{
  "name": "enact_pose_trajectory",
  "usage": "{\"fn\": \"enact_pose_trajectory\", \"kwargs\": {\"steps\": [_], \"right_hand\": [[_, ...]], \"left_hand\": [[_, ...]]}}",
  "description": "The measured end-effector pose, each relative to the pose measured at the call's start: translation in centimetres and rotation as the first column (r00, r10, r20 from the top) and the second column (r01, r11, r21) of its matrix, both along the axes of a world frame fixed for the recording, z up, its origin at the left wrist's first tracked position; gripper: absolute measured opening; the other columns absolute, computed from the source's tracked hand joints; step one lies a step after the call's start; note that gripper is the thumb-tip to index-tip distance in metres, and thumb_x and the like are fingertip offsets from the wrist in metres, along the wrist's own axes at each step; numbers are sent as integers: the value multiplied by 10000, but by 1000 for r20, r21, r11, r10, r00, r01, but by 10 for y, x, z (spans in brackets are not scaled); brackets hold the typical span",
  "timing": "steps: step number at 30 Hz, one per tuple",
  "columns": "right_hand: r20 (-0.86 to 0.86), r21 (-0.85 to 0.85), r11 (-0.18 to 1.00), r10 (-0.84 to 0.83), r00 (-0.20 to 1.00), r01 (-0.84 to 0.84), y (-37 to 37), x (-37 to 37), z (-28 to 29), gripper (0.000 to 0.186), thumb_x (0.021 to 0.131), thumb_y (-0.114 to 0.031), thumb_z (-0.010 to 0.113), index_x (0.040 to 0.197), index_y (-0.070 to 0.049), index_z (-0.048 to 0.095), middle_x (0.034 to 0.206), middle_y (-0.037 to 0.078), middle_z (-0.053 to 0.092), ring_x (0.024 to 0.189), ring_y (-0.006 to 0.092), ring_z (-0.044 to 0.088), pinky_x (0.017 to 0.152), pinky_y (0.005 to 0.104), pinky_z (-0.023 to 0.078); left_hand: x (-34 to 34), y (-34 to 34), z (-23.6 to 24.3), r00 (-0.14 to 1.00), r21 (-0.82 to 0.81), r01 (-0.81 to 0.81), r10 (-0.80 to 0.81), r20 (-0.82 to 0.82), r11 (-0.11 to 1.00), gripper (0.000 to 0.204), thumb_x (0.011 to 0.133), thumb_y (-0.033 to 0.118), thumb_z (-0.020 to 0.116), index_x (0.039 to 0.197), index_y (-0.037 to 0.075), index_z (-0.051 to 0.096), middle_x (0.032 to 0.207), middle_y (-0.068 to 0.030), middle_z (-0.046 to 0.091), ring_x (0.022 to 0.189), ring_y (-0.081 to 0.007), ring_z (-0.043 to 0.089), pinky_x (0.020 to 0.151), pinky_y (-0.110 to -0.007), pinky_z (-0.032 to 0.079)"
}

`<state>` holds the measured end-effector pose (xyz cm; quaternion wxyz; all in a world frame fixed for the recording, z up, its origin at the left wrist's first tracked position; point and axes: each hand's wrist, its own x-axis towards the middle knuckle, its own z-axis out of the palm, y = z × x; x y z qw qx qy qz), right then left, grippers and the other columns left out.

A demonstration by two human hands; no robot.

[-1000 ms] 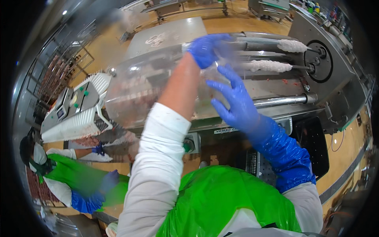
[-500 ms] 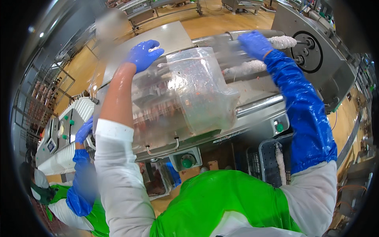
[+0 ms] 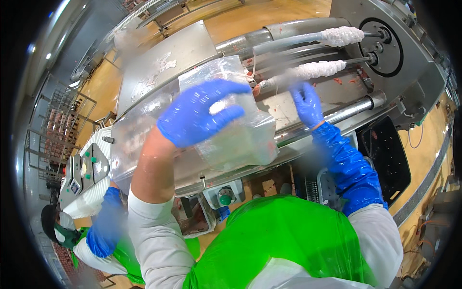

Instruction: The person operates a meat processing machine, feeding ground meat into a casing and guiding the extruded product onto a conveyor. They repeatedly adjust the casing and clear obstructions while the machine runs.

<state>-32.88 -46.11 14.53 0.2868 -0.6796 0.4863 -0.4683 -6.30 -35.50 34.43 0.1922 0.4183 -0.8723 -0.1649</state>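
Two horizontal tubes on a steel machine carry bunched whitish casings: an upper casing and a lower casing. My left hand, in a blue glove, hovers over a clear plastic sheet with thumb and fingers apart and nothing held. Just below the lower tube is my right hand, gloved in blue with a blue sleeve. Its fingers are curled together, and whatever they may hold is hidden. Reddish bits stick near the lower tube's left end.
A round plate on the grey machine housing bears the tube shafts. White scraps lie on a flat steel panel. Below the machine are a green button and a black tray. A co-worker in blue sleeves stands at the left.
My left hand has moved right and nearer, over the plastic sheet. My right hand has come down from the upper tube to below the lower one, uncovering both casings. The view has shifted.
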Motion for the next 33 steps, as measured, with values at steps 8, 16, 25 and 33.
{"fn": "enact_pose_trajectory", "kwargs": {"steps": [8, 16, 25, 33], "right_hand": [[669, 434, 659, 222, 710, -615, -84, 46, -107, 208, 957, -168, 480, 1073, -39, 595, 916, 95, 642, 827, 184, 648, 645, 314, 508], [390, 273, 887, 251, 886, -372, -130, 48, -104, 205, 913, -187, 525, 995, -47, 651, 815, 125, 634, 753, 235, 621, 705, 350, 496], [60, 101, 921, 372, 926, -376, -147, 52, -111, 319, 897, -316, 565, 1032, -44, 665, 933, 183, 653, 848, 333, 625, 817, 396, 479], [-283, 487, 756, 611, 740, -438, -110, -32, -89, 493, 899, -460, 567, 1131, -37, 673, 1025, 217, 682, 988, 351, 644, 913, 395, 468]], "left_hand": [[-81, -74, -59, 955, 142, -136, 91, 282, 980, 364, 965, 260, 504, 1281, 94, 575, 1172, -189, 633, 1099, -358, 598, 939, -430, 474], [-133, -172, -80, 719, 398, -639, 327, 613, 659, 625, 906, 482, 501, 1272, -21, 562, 1213, -214, 623, 1124, -354, 606, 944, -438, 470], [-120, -203, -105, 663, 195, -604, 351, 662, 773, 511, 882, 439, 545, 1168, 31, 661, 1152, -174, 667, 988, -301, 657, 865, -397, 503], [-127, -105, -96, 639, 105, -445, 233, 733, 889, 276, 915, 236, 504, 1035, 115, 720, 1032, -150, 701, 1012, -327, 664, 906, -488, 490]]}}
